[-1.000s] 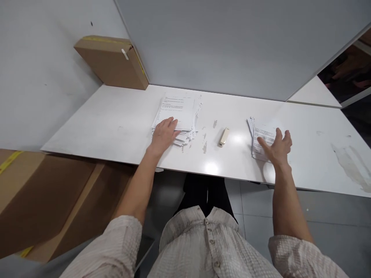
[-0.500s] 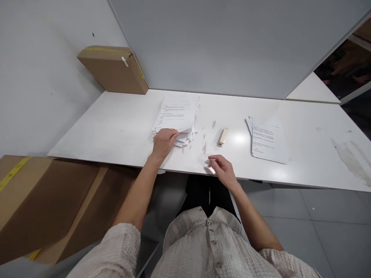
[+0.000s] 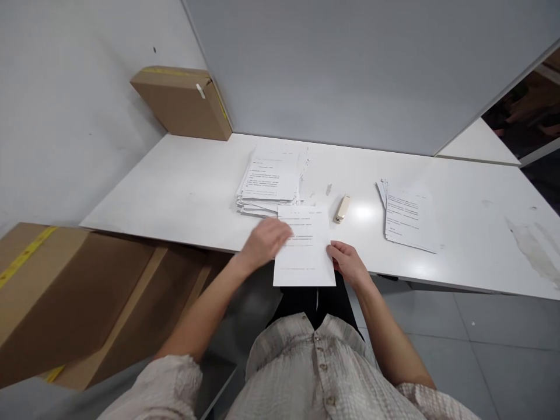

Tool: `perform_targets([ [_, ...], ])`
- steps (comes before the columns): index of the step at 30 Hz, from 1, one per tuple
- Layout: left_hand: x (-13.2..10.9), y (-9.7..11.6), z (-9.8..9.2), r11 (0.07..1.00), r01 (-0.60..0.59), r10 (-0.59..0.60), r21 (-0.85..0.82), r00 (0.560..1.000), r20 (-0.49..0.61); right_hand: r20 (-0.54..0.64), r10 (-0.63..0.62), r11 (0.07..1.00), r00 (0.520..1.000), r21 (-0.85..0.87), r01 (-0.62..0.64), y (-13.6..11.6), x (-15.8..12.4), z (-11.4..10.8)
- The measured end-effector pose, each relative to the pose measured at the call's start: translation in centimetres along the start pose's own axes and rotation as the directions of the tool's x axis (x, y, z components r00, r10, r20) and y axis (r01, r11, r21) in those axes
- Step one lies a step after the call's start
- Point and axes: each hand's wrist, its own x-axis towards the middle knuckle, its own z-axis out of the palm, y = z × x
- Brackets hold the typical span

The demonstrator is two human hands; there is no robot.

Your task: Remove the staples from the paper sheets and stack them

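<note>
At far left, the big boxes (image 3: 65, 303) are standing below the table (image 3: 144, 195), their upper edges running close along its near edge. The carton (image 3: 179, 108) is sitting at the table's far left corner, leaning its bulk near the back panel (image 3: 332, 70), and a broad stretch of white tabletop is lying between it and the near edge. The left stack (image 3: 273, 175) is resting toward the back, its sheets fanning unevenly so that their edges are jutting out at the front and right. In front of it, the left hand (image 3: 268, 242) is reaching over the left edge of the sheet (image 3: 301, 251), fingers bent; it is blurring, so whether it is gripping or only hovering cannot be told. The sheet is lying between the two hands, its top edge overlapping the left stack's front right corner in view, its bottom edge reaching out past the table's near edge. The right hand (image 3: 349, 265) is pinching the sheet's right edge between thumb and fingers, near the table edge. Just beyond that hand, the stapler (image 3: 342, 209) is lying aslant, with bare tabletop separating it from the right stack (image 3: 409, 219). That stack is spreading its lower sheets out leftward, and more tabletop is extending to its right.
</note>
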Motion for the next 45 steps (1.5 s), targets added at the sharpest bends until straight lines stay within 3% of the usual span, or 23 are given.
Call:
perform_targets([
  [2,1.8,-3.2,-0.6,0.968,0.153,-0.135,0.197,0.986,-0.101,-0.024,-0.013,0.998,1.0,-0.058,0.011,0.3,-0.6,-0.1],
  [3,2.6,-4.7,-0.9,0.946,0.178,-0.156,0.272,0.983,-0.1,-0.037,-0.017,0.997,0.999,-0.079,0.014,0.5,-0.9,-0.2],
  [7,4.5,-8.3,-1.4,0.924,0.107,-0.129,0.366,0.991,0.036,-0.093,-0.024,0.993,0.995,-0.113,0.014,0.7,-1.4,-0.3],
  [10,4.8,-8.5,-1.3,0.929,0.104,-0.135,0.356,0.989,0.065,-0.098,-0.023,0.992,0.995,-0.129,0.01,0.7,-1.3,-0.4],
  [14,5.0,-8.0,-1.0,0.937,0.203,-0.207,0.282,0.978,-0.016,-0.083,-0.016,0.995,0.996,-0.101,0.008,0.8,-1.0,-0.6],
  [19,5.3,-7.5,-1.1,0.935,0.342,-0.329,0.092,0.935,-0.133,-0.053,0.018,0.999,0.998,-0.034,-0.019,1.0,-0.7,-0.9],
  [22,4.6,-5.7,-1.5,0.947,0.309,-0.286,0.09,0.937,-0.2,-0.068,0.026,0.999,0.997,-0.021,-0.028,0.8,-0.8,-0.8],
  [25,2.6,-1.9,-1.5,0.974,0.142,-0.106,0.176,0.974,-0.202,-0.096,0.031,1.0,0.995,0.004,-0.03,0.7,-1.0,-0.6],
  [28,-0.4,2.7,-0.4,0.985,-0.049,0.066,0.168,0.993,-0.1,-0.123,0.041,0.999,0.991,0.035,-0.037,1.0,-1.2,-0.5],
  [31,-3.4,6.5,1.5,0.98,-0.15,0.145,0.134,0.988,0.046,-0.15,0.05,0.996,0.987,0.078,-0.038,1.4,-1.6,-0.5],
  [34,-5.3,8.6,3.0,0.981,-0.168,0.155,0.1,0.98,0.124,-0.169,0.026,0.997,0.985,0.078,-0.013,1.7,-2.0,-0.5],
  [37,-5.9,9.3,3.4,0.99,-0.142,0.138,0.013,0.979,0.149,-0.178,-0.057,0.994,0.982,-0.098,0.04,1.7,-2.5,-0.5],
  [39,-5.7,8.9,3.2,0.995,-0.063,0.071,-0.082,0.993,0.095,-0.184,-0.121,0.968,0.975,-0.241,0.074,1.6,-2.9,-0.5],
  [41,-5.3,7.8,2.9,0.976,0.135,-0.139,-0.17,0.99,-0.012,-0.171,-0.169,0.949,0.971,-0.293,0.113,1.6,-3.3,-0.4],
  [43,-4.5,6.5,2.6,0.87,0.397,-0.437,-0.293,0.896,-0.083,-0.15,-0.229,0.945,0.962,-0.273,0.182,1.5,-3.9,-0.2],
  [45,-3.4,5.4,2.5,0.684,0.559,-0.648,-0.469,0.761,-0.037,-0.145,-0.317,0.92,0.937,-0.289,0.266,1.2,-4.5,-0.1],
])
